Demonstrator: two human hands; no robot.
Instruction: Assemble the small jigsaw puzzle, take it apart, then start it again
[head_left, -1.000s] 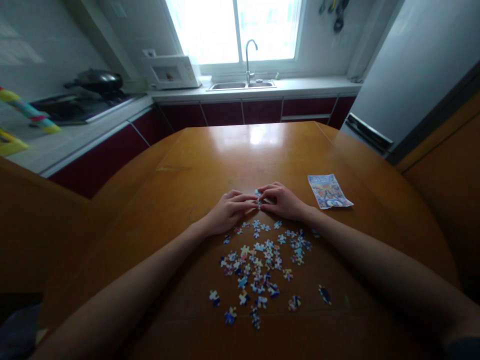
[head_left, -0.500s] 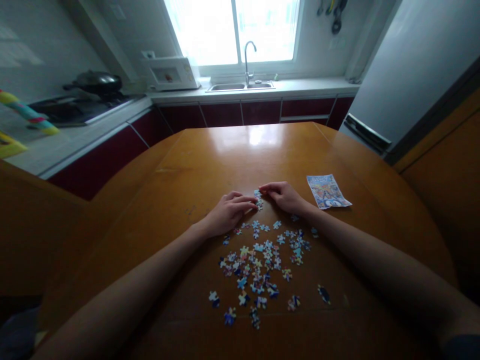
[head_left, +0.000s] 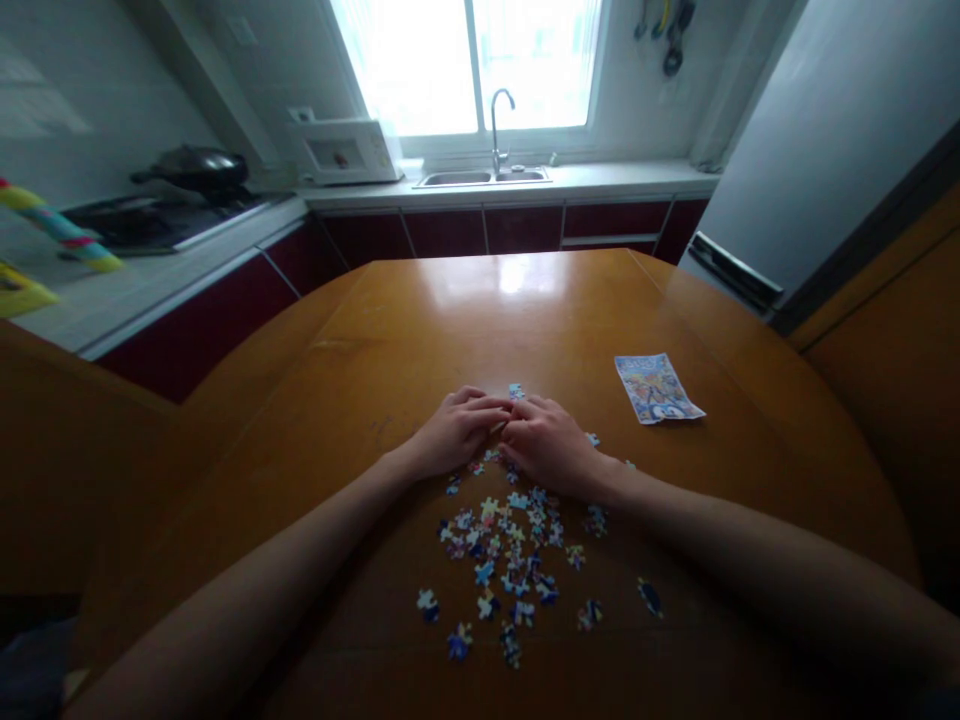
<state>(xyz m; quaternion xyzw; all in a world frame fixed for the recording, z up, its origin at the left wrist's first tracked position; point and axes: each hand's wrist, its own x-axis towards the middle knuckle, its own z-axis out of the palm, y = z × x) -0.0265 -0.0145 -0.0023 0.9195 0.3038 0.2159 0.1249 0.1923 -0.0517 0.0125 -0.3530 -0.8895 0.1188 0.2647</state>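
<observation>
A small strip of joined jigsaw puzzle pieces [head_left: 516, 391] lies mid-table, only its far end showing beyond my fingers. My left hand [head_left: 459, 432] rests at the strip's left side, fingers bent and closed against it. My right hand [head_left: 549, 442] meets the left fingertips over the near part of the strip, its fingers curled together and pressed down there. What lies beneath the touching fingertips is hidden. Closer to me, many loose puzzle pieces [head_left: 517, 535] are scattered, some covered by my right hand and forearm.
A printed picture sheet [head_left: 658, 388] lies on the wooden table [head_left: 450, 330] to the right. A dark oval-looking piece [head_left: 650, 597] sits apart at the near right. Beyond the table are a counter with a sink [head_left: 484, 177], a microwave [head_left: 349, 152] and a pan [head_left: 199, 168] on the stove.
My right hand has moved from the strip's far right end toward me and left, and now touches my left fingertips. My left hand has stayed nearly in place.
</observation>
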